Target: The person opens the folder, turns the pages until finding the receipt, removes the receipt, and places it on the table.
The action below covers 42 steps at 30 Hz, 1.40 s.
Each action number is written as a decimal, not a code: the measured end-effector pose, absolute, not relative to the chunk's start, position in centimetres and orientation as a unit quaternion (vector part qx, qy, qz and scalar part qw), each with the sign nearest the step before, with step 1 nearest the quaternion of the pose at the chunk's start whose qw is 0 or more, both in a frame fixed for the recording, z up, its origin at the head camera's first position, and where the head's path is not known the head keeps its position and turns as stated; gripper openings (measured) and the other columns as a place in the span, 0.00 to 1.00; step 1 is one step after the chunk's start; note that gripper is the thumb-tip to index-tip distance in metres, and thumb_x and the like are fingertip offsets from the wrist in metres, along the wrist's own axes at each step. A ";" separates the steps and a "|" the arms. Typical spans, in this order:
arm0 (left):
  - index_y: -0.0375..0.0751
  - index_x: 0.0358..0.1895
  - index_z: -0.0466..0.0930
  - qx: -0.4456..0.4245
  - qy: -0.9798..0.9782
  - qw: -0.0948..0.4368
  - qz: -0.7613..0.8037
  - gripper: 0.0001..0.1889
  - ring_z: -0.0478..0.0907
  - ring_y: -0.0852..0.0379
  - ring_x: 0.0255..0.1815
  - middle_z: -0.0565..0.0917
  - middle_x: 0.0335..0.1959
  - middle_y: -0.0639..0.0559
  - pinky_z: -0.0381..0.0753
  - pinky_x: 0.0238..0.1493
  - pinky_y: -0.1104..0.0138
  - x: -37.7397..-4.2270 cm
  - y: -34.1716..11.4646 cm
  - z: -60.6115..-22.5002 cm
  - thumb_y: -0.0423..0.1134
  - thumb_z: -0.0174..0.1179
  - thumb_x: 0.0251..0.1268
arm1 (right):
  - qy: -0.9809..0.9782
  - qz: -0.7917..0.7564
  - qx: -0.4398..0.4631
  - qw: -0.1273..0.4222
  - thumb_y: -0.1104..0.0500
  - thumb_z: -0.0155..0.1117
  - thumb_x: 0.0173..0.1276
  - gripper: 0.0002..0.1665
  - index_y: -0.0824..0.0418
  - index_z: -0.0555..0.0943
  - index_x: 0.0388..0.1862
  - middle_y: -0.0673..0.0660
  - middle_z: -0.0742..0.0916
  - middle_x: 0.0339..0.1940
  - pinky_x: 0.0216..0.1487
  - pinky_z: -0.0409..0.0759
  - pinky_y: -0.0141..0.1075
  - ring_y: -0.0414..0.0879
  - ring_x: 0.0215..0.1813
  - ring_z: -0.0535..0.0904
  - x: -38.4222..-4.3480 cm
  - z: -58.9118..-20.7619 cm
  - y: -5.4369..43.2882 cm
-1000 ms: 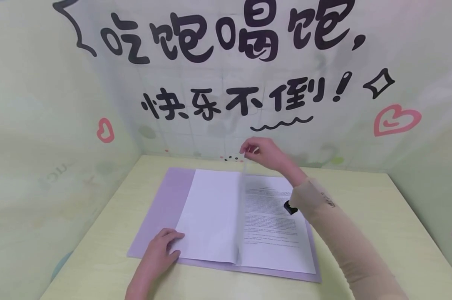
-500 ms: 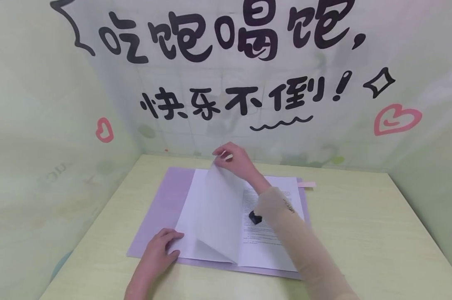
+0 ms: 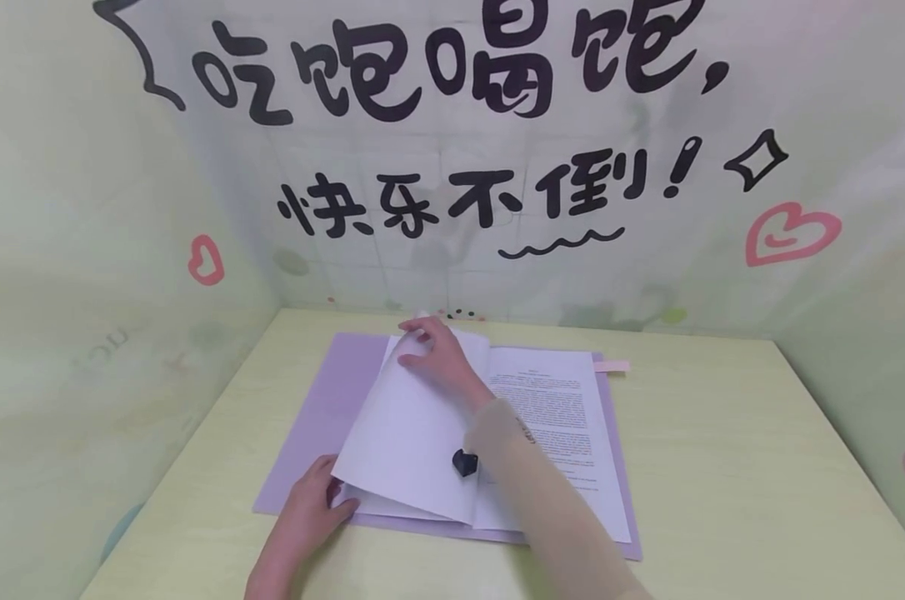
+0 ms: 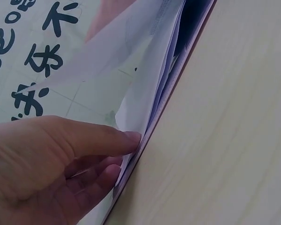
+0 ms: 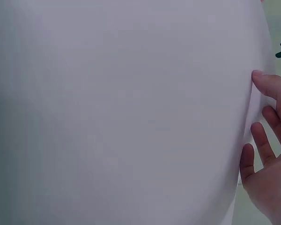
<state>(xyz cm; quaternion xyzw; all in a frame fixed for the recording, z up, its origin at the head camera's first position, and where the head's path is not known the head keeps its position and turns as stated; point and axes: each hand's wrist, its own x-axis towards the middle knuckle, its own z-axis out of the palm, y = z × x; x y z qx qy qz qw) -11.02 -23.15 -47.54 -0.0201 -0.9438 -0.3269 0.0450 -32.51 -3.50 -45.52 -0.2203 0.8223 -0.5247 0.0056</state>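
White page [image 3: 407,442], lower edge raised, right fingers [image 5: 262,139] touching, table [image 3: 730,458] stretching rightward.

I'm beside a small booth; whether it belongs to a home, shop or office I can't tell. Pale sheeting [image 3: 85,225] closes off a wood-grain table [image 3: 722,442] left, right and far. Black Chinese lettering [image 3: 486,208] spans the far side, pink hearts [image 3: 781,242] show left and right, and an open folder [image 3: 321,417] looks desk-like.
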 end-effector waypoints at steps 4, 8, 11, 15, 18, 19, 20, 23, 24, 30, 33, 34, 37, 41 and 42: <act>0.32 0.56 0.79 -0.023 -0.944 0.050 -0.324 0.27 0.80 0.53 0.44 0.81 0.55 0.41 0.83 0.45 0.65 -11.0 -23.3 -47.6 0.28 0.71 0.48 | 0.832 -0.499 -0.241 0.029 0.57 0.73 0.60 0.34 0.48 0.75 0.66 0.50 0.79 0.63 0.65 0.75 0.41 0.48 0.61 0.74 -32.1 -46.3 -4.0; 0.32 0.59 0.77 -0.029 -0.945 0.054 -0.323 0.29 0.79 0.41 0.58 0.81 0.57 0.40 0.80 0.60 0.50 -11.0 -23.4 -47.6 0.28 0.70 0.49 | 0.848 -0.449 -0.278 0.039 0.58 0.72 0.60 0.36 0.52 0.74 0.68 0.53 0.78 0.66 0.65 0.73 0.41 0.49 0.61 0.74 -32.0 -46.9 -4.4; 0.32 0.62 0.74 -0.030 -0.945 0.049 -0.323 0.32 0.76 0.37 0.62 0.80 0.58 0.38 0.74 0.66 0.46 -11.1 -23.5 -47.6 0.25 0.69 0.47 | 0.861 -0.420 -0.285 0.047 0.57 0.72 0.60 0.37 0.52 0.73 0.69 0.54 0.77 0.68 0.66 0.71 0.42 0.49 0.61 0.74 -31.7 -47.3 -4.7; 0.30 0.65 0.70 -0.026 -0.944 0.036 -0.326 0.36 0.77 0.38 0.60 0.80 0.58 0.37 0.75 0.65 0.47 -11.2 -23.5 -47.6 0.23 0.68 0.45 | 0.873 -0.397 -0.278 0.061 0.57 0.72 0.60 0.39 0.52 0.71 0.71 0.55 0.76 0.70 0.71 0.68 0.46 0.52 0.64 0.72 -31.5 -47.6 -5.0; 0.30 0.68 0.66 -0.016 -0.940 0.019 -0.340 0.40 0.79 0.45 0.55 0.80 0.57 0.39 0.80 0.60 0.53 -11.3 -23.5 -47.6 0.22 0.68 0.46 | 0.883 -0.373 -0.277 0.068 0.55 0.73 0.60 0.41 0.51 0.70 0.72 0.54 0.75 0.71 0.72 0.67 0.47 0.52 0.66 0.72 -31.7 -47.9 -5.2; 0.30 0.70 0.65 -0.011 -0.938 0.011 -0.347 0.41 0.79 0.48 0.53 0.80 0.57 0.40 0.82 0.58 0.56 -11.3 -23.5 -47.6 0.22 0.68 0.46 | 0.886 -0.365 -0.277 0.071 0.54 0.74 0.59 0.41 0.50 0.70 0.72 0.54 0.75 0.71 0.72 0.67 0.48 0.52 0.66 0.71 -31.7 -48.0 -5.2; 0.31 0.71 0.63 -0.005 -0.935 0.004 -0.355 0.42 0.78 0.51 0.52 0.80 0.57 0.41 0.83 0.56 0.60 -11.4 -23.5 -47.5 0.21 0.67 0.46 | 0.889 -0.357 -0.277 0.073 0.53 0.74 0.59 0.42 0.50 0.69 0.72 0.53 0.75 0.72 0.73 0.66 0.48 0.52 0.67 0.71 -31.7 -48.1 -5.3; 0.33 0.73 0.61 -0.013 -0.934 0.001 -0.357 0.45 0.76 0.54 0.52 0.79 0.57 0.43 0.82 0.55 0.63 -11.3 -23.5 -47.5 0.21 0.66 0.44 | 0.897 -0.337 -0.276 0.079 0.52 0.74 0.59 0.44 0.48 0.68 0.73 0.52 0.73 0.73 0.73 0.65 0.50 0.53 0.69 0.69 -31.7 -48.4 -5.4; 0.33 0.73 0.62 -0.020 -0.935 0.003 -0.354 0.45 0.76 0.54 0.51 0.79 0.56 0.43 0.82 0.55 0.62 -11.3 -23.5 -47.5 0.22 0.65 0.42 | 0.899 -0.329 -0.277 0.080 0.51 0.74 0.59 0.44 0.48 0.67 0.74 0.52 0.73 0.74 0.73 0.65 0.50 0.53 0.70 0.68 -31.7 -48.5 -5.4; 0.34 0.68 0.69 -0.051 -0.944 0.025 -0.325 0.37 0.76 0.42 0.61 0.77 0.60 0.39 0.76 0.65 0.49 -11.0 -23.6 -47.5 0.31 0.68 0.48 | 0.913 -0.278 -0.288 0.084 0.48 0.71 0.62 0.45 0.47 0.63 0.77 0.51 0.71 0.76 0.74 0.64 0.50 0.54 0.73 0.66 -31.4 -48.6 -5.5; 0.34 0.64 0.74 -0.054 -0.947 0.038 -0.314 0.33 0.74 0.37 0.64 0.76 0.61 0.37 0.73 0.67 0.44 -10.9 -23.6 -47.8 0.33 0.71 0.51 | 0.913 -0.271 -0.290 0.089 0.48 0.70 0.63 0.45 0.47 0.62 0.77 0.50 0.71 0.76 0.76 0.62 0.50 0.54 0.74 0.64 -31.1 -48.5 -5.5; 0.34 0.63 0.75 -0.054 -0.947 0.042 -0.313 0.32 0.75 0.37 0.63 0.76 0.60 0.36 0.73 0.66 0.44 -10.9 -23.6 -47.9 0.33 0.72 0.51 | 0.913 -0.271 -0.290 0.090 0.48 0.70 0.63 0.45 0.47 0.62 0.77 0.50 0.71 0.76 0.76 0.62 0.50 0.53 0.74 0.64 -31.0 -48.5 -5.5; 0.34 0.60 0.77 -0.049 -0.946 0.047 -0.318 0.30 0.76 0.39 0.60 0.76 0.57 0.37 0.74 0.65 0.45 -10.9 -23.5 -48.0 0.32 0.73 0.49 | 0.913 -0.270 -0.291 0.093 0.48 0.70 0.63 0.44 0.47 0.64 0.76 0.50 0.72 0.76 0.76 0.61 0.50 0.53 0.74 0.64 -30.8 -48.4 -5.4; 0.33 0.58 0.78 -0.046 -0.945 0.046 -0.322 0.29 0.75 0.38 0.60 0.76 0.56 0.36 0.74 0.66 0.45 -10.9 -23.3 -48.1 0.31 0.73 0.49 | 0.916 -0.256 -0.293 0.094 0.47 0.69 0.64 0.40 0.47 0.67 0.74 0.48 0.72 0.75 0.77 0.60 0.50 0.51 0.74 0.63 -30.7 -48.3 -5.3; 0.32 0.58 0.78 -0.047 -0.945 0.047 -0.321 0.29 0.75 0.38 0.60 0.76 0.56 0.36 0.73 0.66 0.44 -10.9 -23.3 -48.1 0.31 0.73 0.48 | 0.918 -0.249 -0.295 0.095 0.47 0.69 0.64 0.39 0.46 0.68 0.73 0.48 0.73 0.75 0.76 0.60 0.50 0.51 0.74 0.63 -30.7 -48.2 -5.3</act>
